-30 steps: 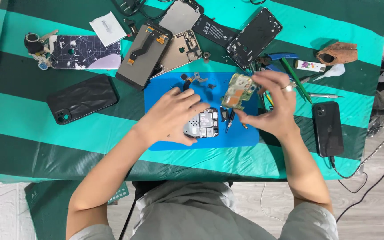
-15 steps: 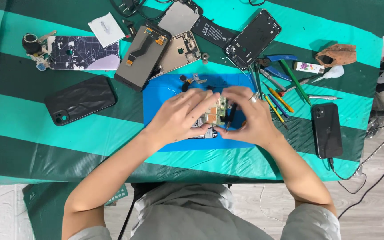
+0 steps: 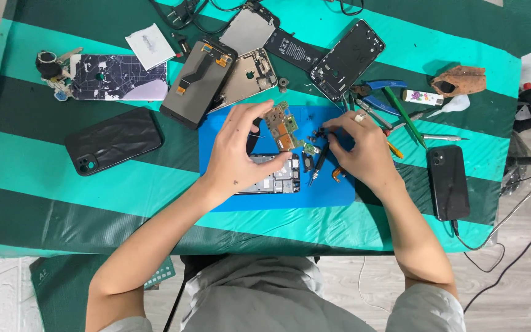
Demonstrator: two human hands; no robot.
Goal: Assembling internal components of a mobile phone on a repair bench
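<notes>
Head cam: our left hand (image 3: 238, 154) pinches the small circuit board (image 3: 282, 126) up over the blue mat (image 3: 216, 132); right hand (image 3: 361, 150) fingers grip a screwdriver (image 3: 319, 165), just right of the board and nearer.

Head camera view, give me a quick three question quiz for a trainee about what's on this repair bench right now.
1. True or false: the left hand holds the circuit board above the blue mat.
2. Which thing lies under the left hand? A) a dismantled phone frame B) a roll of tape C) a laptop
3. Fill in: the black phone beside the right hand has a ____ plugged into its near end.

Key: 1 true. 2 A, the phone frame. 3 cable.
</notes>
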